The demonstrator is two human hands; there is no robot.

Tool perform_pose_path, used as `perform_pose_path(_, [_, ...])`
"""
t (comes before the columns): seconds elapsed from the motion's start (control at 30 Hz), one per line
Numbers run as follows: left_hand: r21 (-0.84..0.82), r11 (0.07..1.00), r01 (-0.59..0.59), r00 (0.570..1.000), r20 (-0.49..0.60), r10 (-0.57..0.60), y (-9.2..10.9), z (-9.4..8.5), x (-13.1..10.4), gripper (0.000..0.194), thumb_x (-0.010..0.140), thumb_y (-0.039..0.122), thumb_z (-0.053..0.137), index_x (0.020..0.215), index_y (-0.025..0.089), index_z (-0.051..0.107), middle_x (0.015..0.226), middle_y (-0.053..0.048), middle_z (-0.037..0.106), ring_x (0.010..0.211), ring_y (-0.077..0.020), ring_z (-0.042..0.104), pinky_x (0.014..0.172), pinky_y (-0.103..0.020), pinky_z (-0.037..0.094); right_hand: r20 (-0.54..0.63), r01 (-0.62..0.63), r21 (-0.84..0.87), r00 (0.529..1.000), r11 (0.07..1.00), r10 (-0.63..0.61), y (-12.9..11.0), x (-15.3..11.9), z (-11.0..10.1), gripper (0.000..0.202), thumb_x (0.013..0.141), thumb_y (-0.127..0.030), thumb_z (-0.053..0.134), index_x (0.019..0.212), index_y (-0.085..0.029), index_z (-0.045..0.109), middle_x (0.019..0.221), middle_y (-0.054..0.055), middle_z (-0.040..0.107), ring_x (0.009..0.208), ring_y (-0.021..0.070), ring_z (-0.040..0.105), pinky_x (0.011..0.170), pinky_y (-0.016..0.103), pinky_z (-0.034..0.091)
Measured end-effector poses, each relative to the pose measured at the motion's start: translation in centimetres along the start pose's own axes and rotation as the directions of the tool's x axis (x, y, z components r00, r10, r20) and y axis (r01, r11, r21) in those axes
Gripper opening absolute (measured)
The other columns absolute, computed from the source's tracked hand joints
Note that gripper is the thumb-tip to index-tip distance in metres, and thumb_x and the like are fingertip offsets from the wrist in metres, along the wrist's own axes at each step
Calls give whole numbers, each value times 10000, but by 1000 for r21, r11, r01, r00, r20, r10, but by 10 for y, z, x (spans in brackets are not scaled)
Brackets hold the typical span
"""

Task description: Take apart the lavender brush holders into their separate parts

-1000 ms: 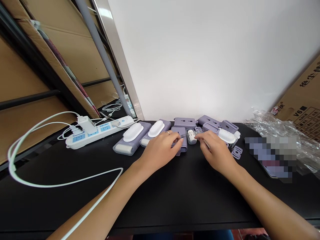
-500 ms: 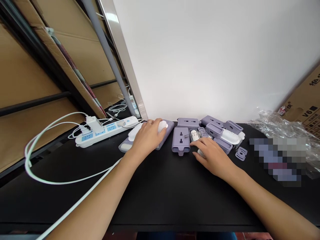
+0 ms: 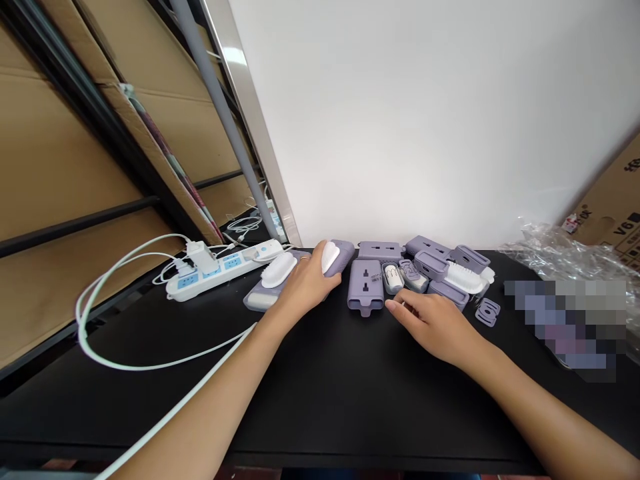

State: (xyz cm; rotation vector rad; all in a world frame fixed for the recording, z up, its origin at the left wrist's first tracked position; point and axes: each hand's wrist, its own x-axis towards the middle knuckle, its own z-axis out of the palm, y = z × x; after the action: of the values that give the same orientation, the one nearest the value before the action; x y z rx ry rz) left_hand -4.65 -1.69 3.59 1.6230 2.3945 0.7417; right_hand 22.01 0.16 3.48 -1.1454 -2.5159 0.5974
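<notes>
Since a moment ago the left hand (image 3: 305,288) has settled around the purple case with the white insert (image 3: 334,257) at frame centre, its long axis pointing toward the wall, while the right hand (image 3: 435,323) rests open-fingered on the surface (image 3: 350,393), just below the purple socket block (image 3: 365,287).

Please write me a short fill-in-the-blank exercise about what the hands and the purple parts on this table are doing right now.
1. The left hand grips a purple device with a ____ pad on top.
2. The right hand rests on the ____ table, its fingers spread.
3. The purple socket casing lies ____ the two hands.
4. The white power strip lies on the ____ side of the table.

Missing words: white; black; between; left
</notes>
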Motion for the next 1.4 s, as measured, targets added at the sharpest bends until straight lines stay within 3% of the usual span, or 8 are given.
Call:
perform_pose_path(0.13, [-399, 916, -38, 990, -138, -20, 6, -4, 0, 945, 838, 456, 792, 1651, 248, 358, 1568, -188, 547, 1397, -411, 563, 1129, -522, 460, -23, 20, 16, 1000, 1000, -20, 2, 1, 1, 402, 1092, -549, 395, 845, -266, 536, 757, -18, 636, 722, 215, 616, 681, 327, 341])
perform_pose_path(0.3, [-925, 379, 23, 1000, 18, -16, 27, -4, -14, 852, 819, 412, 867, 1562, 300, 463, 1463, -88, 665, 1269, -259, 670, 1029, -333, 551, -129, 53, 136, 991, 989, -35, 4, -2, -2, 350, 1090, -558, 418, 985, -296, 625, 773, -28, 673, 712, 207, 636, 684, 332, 402])
perform_pose_path(0.43, [-951, -6, 311, 944, 308, 117, 41, -5, -29, 512, 955, 422, 689, 1379, 139, 638, 1260, -149, 757, 1043, -271, 758, 889, -357, 632, -216, 58, 233, 976, 971, -7, 8, -2, -4, 356, 1088, -577, 421, 1114, -300, 642, 787, -17, 669, 685, 197, 633, 650, 331, 464])
perform_pose_path(0.57, [-926, -146, 347, 922, 309, 233, 49, -2, -41, 546, 995, 442, 657, 1444, 139, 586, 1207, -148, 768, 1010, -279, 775, 916, -404, 645, -330, 168, 175, 938, 970, -103, 12, -4, 1, 418, 1041, -536, 558, 1394, -313, 550, 1160, 72, 708, 951, 241, 708, 720, 356, 580])
perform_pose_path(0.73, [-960, -193, 205, 965, 165, 202, 61, 5, -61, 856, 920, 260, 805, 1617, 351, 317, 1312, -59, 729, 1133, -220, 747, 1028, -380, 601, -376, 294, -25, 883, 956, -281, 4, -8, 14, 731, 949, -456, 702, 1589, -353, 364, 1564, 150, 514, 1154, 313, 712, 760, 430, 651])
perform_pose_path(1.03, [-982, -116, 150, 974, 126, 190, 61, 8, -57, 583, 930, 586, 727, 1410, 319, 531, 1424, -94, 669, 1269, -303, 680, 943, -460, 626, -494, 220, 344, 869, 913, -24, 2, -3, 12, 439, 941, -347, 674, 1356, -277, 550, 1275, 94, 723, 1054, 268, 713, 801, 376, 598])
perform_pose_path(1.23, [-994, 68, 87, 986, 96, 136, 47, 8, -41, 496, 883, 638, 743, 1159, 238, 642, 1065, -47, 714, 887, -201, 714, 567, -248, 580, -403, 224, 709, 907, 669, 122, 8, 2, 7, 382, 975, -522, 638, 1248, -259, 592, 1125, 55, 702, 926, 219, 690, 659, 304, 556])
perform_pose_path(1.4, [-977, 207, 41, 991, 65, 113, 43, 7, -38, 450, 819, 582, 829, 1032, 226, 652, 836, 22, 636, 631, -128, 606, 400, -200, 469, -325, 123, 777, 918, 617, 226, 6, 3, 4, 449, 970, -648, 593, 1188, -256, 592, 978, 12, 671, 758, 185, 677, 639, 310, 556])
